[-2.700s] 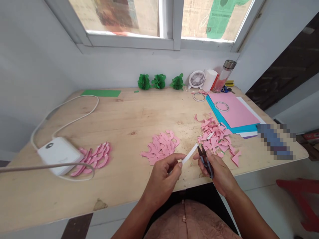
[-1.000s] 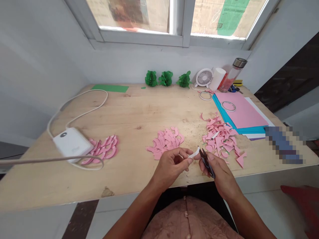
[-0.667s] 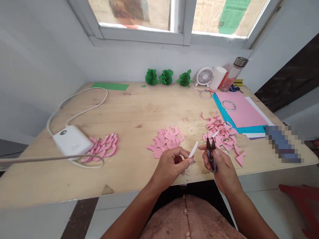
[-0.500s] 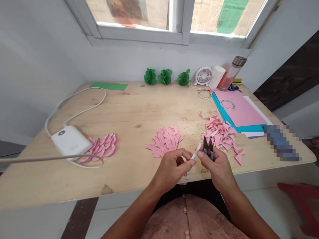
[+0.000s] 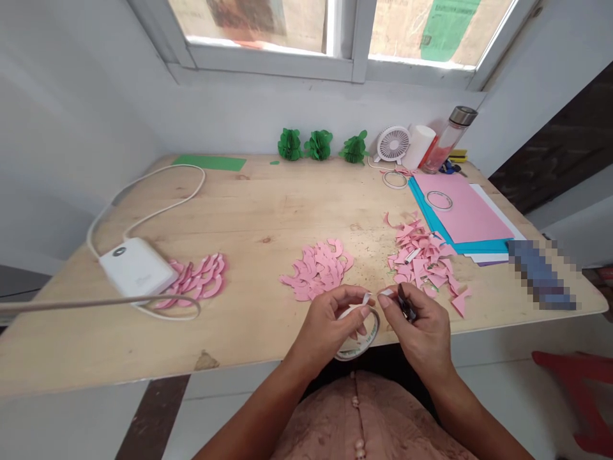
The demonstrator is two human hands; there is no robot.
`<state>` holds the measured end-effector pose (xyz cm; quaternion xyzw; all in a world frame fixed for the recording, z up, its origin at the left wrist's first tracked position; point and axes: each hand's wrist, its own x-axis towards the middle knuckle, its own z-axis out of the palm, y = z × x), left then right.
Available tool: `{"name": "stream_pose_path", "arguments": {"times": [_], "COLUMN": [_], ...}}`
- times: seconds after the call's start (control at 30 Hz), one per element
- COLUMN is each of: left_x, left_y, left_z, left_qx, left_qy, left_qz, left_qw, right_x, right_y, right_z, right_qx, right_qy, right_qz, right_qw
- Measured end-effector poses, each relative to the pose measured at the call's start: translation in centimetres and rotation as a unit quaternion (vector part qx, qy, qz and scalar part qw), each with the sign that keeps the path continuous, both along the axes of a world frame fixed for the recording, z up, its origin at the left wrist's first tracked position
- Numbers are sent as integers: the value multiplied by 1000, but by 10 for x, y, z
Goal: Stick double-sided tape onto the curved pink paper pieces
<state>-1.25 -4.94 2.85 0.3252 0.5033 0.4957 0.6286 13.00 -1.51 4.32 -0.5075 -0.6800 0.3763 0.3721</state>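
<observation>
My left hand [image 5: 328, 326] is closed on a roll of tape [image 5: 361, 348], which hangs below the fingers at the table's front edge. Its white loose end [image 5: 366, 298] is pinched between thumb and forefinger. My right hand [image 5: 426, 326] grips a pair of small dark scissors [image 5: 407, 306], the handles mostly hidden in the palm. A short white piece of tape [image 5: 385, 292] shows at the right thumb and forefinger. A narrow gap separates the two hands. Just beyond them lie a pile of curved pink paper pieces [image 5: 318, 268] and a heap of pink scraps [image 5: 424, 255].
At the left, a white power bank [image 5: 138, 268] with a looping cable stands beside pink curved pieces [image 5: 211, 281]. Along the wall are green paper balls [image 5: 318, 145], a fan [image 5: 393, 144] and a bottle [image 5: 447, 140]. Coloured sheets [image 5: 479, 217] bear another tape roll [image 5: 439, 200].
The white strip that spanned both hands is now parted, with a piece at each hand. The scissors have turned from pointing upward, and the tape roll has come into view under my left hand.
</observation>
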Motion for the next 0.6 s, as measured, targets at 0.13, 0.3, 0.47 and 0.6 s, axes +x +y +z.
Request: {"name": "stream_pose_path", "arguments": {"times": [0.13, 0.3, 0.47, 0.6], "left_x": [-1, -4, -5, -2], "left_y": [-3, -4, 1, 5], "left_z": [-4, -5, 1, 3], "left_qx": [-18, 39, 80, 86], "left_qy": [-37, 43, 90, 62], "left_qz": [22, -13, 19, 29], "left_qw": [999, 998, 992, 994], "right_x": [-1, -2, -2, 0], "right_y": [-2, 0, 0, 0], "right_z": [-3, -9, -8, -6], "right_qx": [-14, -47, -66, -65], "right_qy": [16, 54, 71, 77], "right_qz": [-4, -2, 8, 7], "right_qw": [1000, 997, 995, 995]}}
